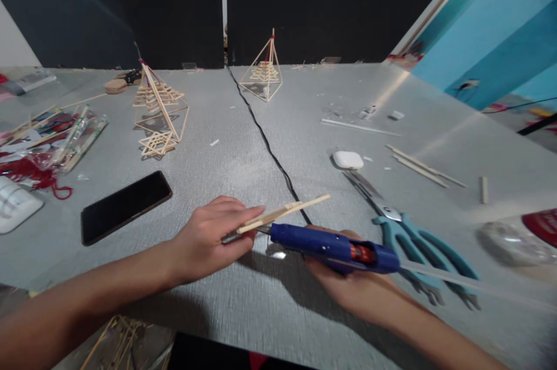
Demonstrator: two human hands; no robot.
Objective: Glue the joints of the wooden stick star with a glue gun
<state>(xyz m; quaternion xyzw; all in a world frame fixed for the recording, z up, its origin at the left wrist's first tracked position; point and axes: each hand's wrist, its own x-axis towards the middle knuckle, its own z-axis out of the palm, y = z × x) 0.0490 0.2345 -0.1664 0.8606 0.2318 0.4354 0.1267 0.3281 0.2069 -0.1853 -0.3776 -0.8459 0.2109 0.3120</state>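
Between the thumb and fingers of my left hand [213,236] is a small piece made of thin wooden sticks [289,210], pointing to the right. My right hand [343,283] is wrapped round a blue hot glue gun [331,245], its nozzle turned left against or close beside the sticks near my left fingertips; whether it touches I cannot tell. A clear glue stick [435,274] protrudes from the gun's rear. The gun's black cord [265,138] runs away across the grey table [217,167]. My right fingers are partly hidden behind the gun.
Teal-handled scissors [404,231] lie right of the glue gun, by a white earbud case [348,159]. At left are a phone [126,207] and bagged craft supplies [56,138]. Two stick pyramids [159,103] [267,71] stand farther back. Loose sticks [422,167] lie at right.
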